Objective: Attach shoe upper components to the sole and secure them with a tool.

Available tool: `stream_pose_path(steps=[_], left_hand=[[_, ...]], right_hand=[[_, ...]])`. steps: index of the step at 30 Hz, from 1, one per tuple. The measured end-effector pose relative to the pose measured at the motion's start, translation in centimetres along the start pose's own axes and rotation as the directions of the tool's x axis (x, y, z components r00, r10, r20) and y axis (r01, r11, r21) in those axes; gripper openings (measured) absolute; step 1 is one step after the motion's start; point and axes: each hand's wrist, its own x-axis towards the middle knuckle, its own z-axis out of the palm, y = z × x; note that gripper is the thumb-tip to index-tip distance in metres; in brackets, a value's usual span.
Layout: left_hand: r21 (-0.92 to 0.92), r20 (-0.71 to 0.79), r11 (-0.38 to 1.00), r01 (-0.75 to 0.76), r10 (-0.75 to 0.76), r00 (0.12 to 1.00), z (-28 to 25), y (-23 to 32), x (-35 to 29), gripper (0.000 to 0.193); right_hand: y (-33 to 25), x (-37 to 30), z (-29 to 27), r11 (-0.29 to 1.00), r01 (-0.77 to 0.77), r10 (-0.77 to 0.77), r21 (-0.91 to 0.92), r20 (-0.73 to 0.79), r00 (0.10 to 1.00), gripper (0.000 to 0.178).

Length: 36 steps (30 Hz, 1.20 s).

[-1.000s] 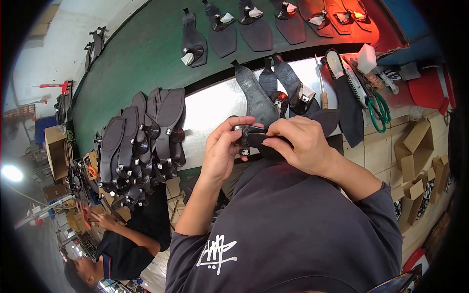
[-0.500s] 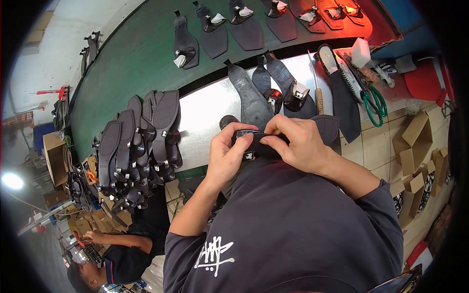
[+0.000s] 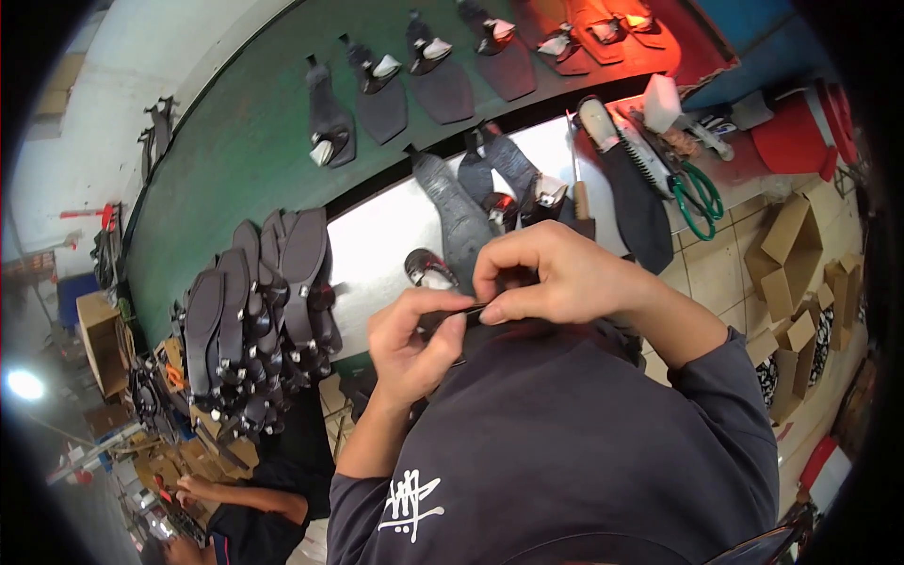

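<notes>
Close to my chest, my left hand (image 3: 414,344) and my right hand (image 3: 565,278) pinch a dark sandal part (image 3: 477,310) between thumbs and fingers. Most of that part is hidden behind the hands and against my dark shirt. Just beyond my hands, a dark sole (image 3: 450,202) lies on the shiny metal surface (image 3: 372,240). A glossy black strap with white stuffing (image 3: 430,270) sits at that sole's near end. To its right are more black sandals (image 3: 516,160), with white paper tucked under their straps.
A pile of black sandals (image 3: 259,301) stands at left. Sandals (image 3: 441,85) line the green tabletop (image 3: 226,160), some under red light. Green-handled scissors (image 3: 697,198) and a wooden-handled tool (image 3: 580,200) lie at right. Cardboard boxes (image 3: 786,250) stand on the tiles; a co-worker (image 3: 254,508) is lower left.
My hands have moved nearer to my chest, with the sandal part turned so less of it shows. The view has shifted, and the co-worker's head has dropped lower in it.
</notes>
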Motion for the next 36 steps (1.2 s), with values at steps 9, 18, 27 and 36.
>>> stream_pose_path(steps=[9,18,27,36], left_hand=[[-0.725,-0.206,0.615,0.311,-0.623,0.754,-2.5,-4.6,0.1,0.05],[-0.696,-0.084,0.573,0.434,-0.665,0.742,-3.3,-5.0,1.0,0.035],[-0.951,0.308,-0.204,0.231,-0.678,0.667,-0.2,-4.3,2.4,0.022],[-0.961,0.269,-0.138,0.241,-0.684,0.679,1.8,-3.4,3.4,0.025]], right_hand=[[6.5,-1.2,-6.0,0.888,-0.139,-0.341,-0.438,-0.83,0.442,0.014],[8.2,-0.3,-7.0,0.607,-0.567,-0.154,-0.557,-0.782,0.603,0.014],[1.5,-1.6,2.7,0.99,0.104,-0.133,-0.097,-0.375,0.918,0.045],[4.8,0.7,6.0,0.981,0.192,-0.171,0.005,-0.434,0.885,0.053]])
